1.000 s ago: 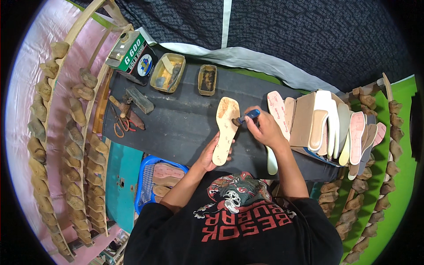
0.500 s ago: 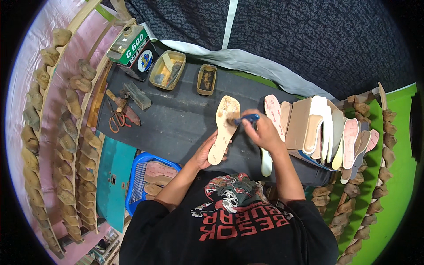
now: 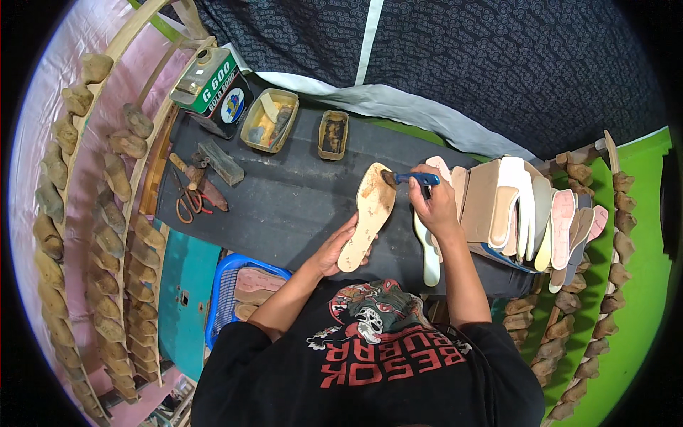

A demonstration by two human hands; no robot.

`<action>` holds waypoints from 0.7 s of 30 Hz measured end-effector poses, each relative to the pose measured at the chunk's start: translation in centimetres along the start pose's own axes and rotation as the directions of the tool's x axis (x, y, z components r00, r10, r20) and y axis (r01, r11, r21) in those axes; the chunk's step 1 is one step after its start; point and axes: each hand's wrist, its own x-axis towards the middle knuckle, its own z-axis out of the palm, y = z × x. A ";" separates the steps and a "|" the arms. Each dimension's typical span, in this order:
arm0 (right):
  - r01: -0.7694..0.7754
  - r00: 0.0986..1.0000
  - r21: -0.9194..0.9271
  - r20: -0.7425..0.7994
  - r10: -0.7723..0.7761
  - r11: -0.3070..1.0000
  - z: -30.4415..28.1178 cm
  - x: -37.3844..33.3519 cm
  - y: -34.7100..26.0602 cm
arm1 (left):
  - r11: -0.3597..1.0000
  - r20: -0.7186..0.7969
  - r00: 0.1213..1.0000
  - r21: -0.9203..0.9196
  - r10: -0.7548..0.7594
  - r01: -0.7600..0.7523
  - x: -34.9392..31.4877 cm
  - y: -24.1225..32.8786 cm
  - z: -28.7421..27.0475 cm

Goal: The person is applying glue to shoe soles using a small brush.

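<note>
A cream shoe insole (image 3: 366, 226) is tilted up over the table, its narrow heel end held by my left hand (image 3: 335, 247), with the thumb along its edge. Brown smears mark the wide forefoot end. My right hand (image 3: 435, 208) is closed round the blue handle of a brush (image 3: 415, 178). The dark bristles touch the insole near the right edge of its forefoot. Just below my right hand, a pale insole (image 3: 431, 266) lies on the table, partly hidden by the hand and forearm.
To the right, several insoles stand in and around a cardboard box (image 3: 478, 203). Along the back are a metal can (image 3: 212, 91) and two small tubs (image 3: 269, 121), (image 3: 333, 135). Scissors (image 3: 186, 203) lie at left, above a blue basket (image 3: 216, 295). Racks of shoe lasts (image 3: 114, 213) flank the table (image 3: 299, 192).
The brush has moved up and right across the forefoot, and its handle now points right. The insole has shifted slightly right and down. The smear on its forefoot looks larger.
</note>
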 end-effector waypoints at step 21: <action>0.215 0.957 0.035 0.191 -0.218 0.976 -0.4 -3.5 -1.6 | 0.998 -0.015 0.999 -0.049 0.047 -0.048 0.3 -0.7 0.9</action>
